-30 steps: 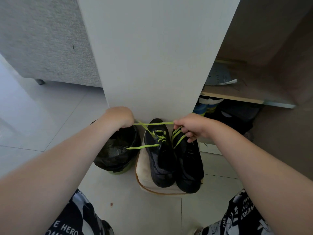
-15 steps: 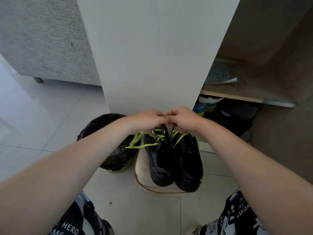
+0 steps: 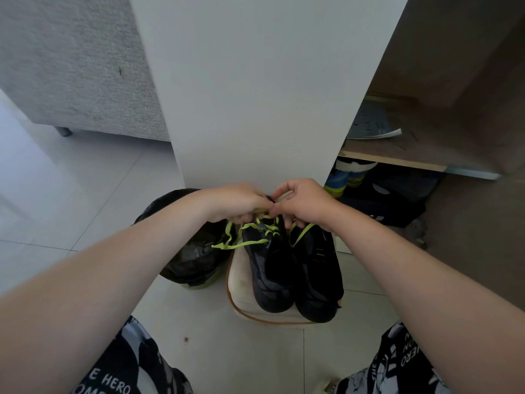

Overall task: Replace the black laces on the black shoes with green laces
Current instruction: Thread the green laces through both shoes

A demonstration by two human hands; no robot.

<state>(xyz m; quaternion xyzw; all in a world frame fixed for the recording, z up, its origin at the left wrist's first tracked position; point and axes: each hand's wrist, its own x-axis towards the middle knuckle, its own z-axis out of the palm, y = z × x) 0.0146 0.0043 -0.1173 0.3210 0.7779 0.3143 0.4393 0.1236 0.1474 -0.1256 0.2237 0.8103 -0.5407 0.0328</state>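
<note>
shoes: left shoe [image 3: 270, 274] and right shoe [image 3: 318, 280] sit side by side, touching, toes toward us, on a cream cushion [image 3: 238, 288] on the floor, just in front of the white cabinet panel [image 3: 255, 95].
lace: the green lace [image 3: 241, 245] is threaded through the far eyelets of the left shoe; one free end trails left over the cushion edge toward the black-lined bin [image 3: 187, 251].
right shoe lace: a second green lace [image 3: 301, 237] shows at its far end – we cannot tell how far it is threaded.
left hand [image 3: 238, 203]: fingers curled, pinching the green lace over the far end of the left shoe.
right hand [image 3: 301, 200]: fingers curled too, thumb and forefinger pinching the same lace; fingertips of both hands meet.
black laces: none visible on either shoe.
step: our read – late stage, crossing or tying the lace ends at the top of the left shoe.
next: needs even tension on both ends and the crossing held down while the loop forms – otherwise it goes slack.
risk: the pinch point is hidden under the knuckles, so we cannot confirm a knot has started.
</note>
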